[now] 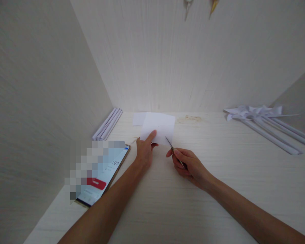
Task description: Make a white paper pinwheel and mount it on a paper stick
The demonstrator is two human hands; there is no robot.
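Centrally, the left hand (144, 150) reaches forward, pinching the near edge of a white paper sheet (159, 128) above the desk (218, 176). Just right, the right hand (190, 166) is closed around small scissors (173, 150), tips touching the sheet's lower edge.

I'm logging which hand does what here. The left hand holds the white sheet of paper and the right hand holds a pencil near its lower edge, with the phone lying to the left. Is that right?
Not quite. In the head view the right hand holds small scissors, not a pencil, with the blades pointing at the lower edge of the white sheet. The rest stands: the left hand pinches the sheet, and the phone lies to the left.
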